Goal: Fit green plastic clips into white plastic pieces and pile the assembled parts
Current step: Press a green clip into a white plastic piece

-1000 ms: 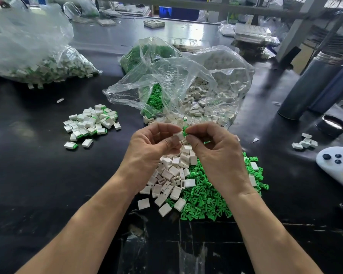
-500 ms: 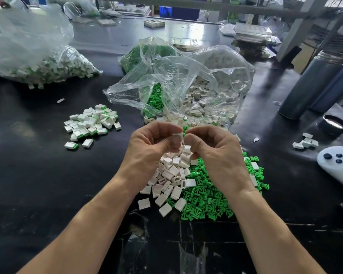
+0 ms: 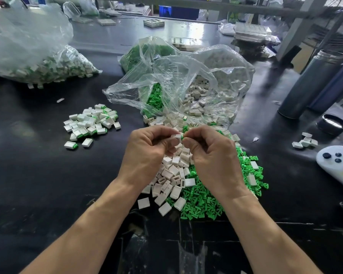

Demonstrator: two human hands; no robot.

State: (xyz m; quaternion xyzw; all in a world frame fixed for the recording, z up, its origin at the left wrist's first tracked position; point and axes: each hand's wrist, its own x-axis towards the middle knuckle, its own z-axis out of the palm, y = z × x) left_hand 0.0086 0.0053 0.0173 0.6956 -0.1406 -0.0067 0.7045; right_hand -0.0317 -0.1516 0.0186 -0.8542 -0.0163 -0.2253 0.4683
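My left hand [image 3: 147, 153] pinches a small white plastic piece [image 3: 176, 136] between thumb and fingers. My right hand [image 3: 212, 155] pinches a green clip [image 3: 182, 137] whose tip meets the white piece's end. Both hands hover over a heap of loose white pieces [image 3: 170, 178] and, to its right, a heap of green clips [image 3: 206, 202]. A pile of assembled white-and-green parts [image 3: 91, 123] lies to the left on the black table [image 3: 38, 184].
Open clear bags of green clips and white pieces [image 3: 186, 91] sit just behind my hands. A large bag of assembled parts [image 3: 38, 62] lies far left. Grey cylinders [image 3: 313, 84], a dark lid [image 3: 332, 123], a few white pieces [image 3: 305, 142] and a white device [image 3: 339, 163] stand at the right.
My hands stay together above the heaps. A green clip shows at my right fingertips against the white piece, where half a second ago only the white piece showed.
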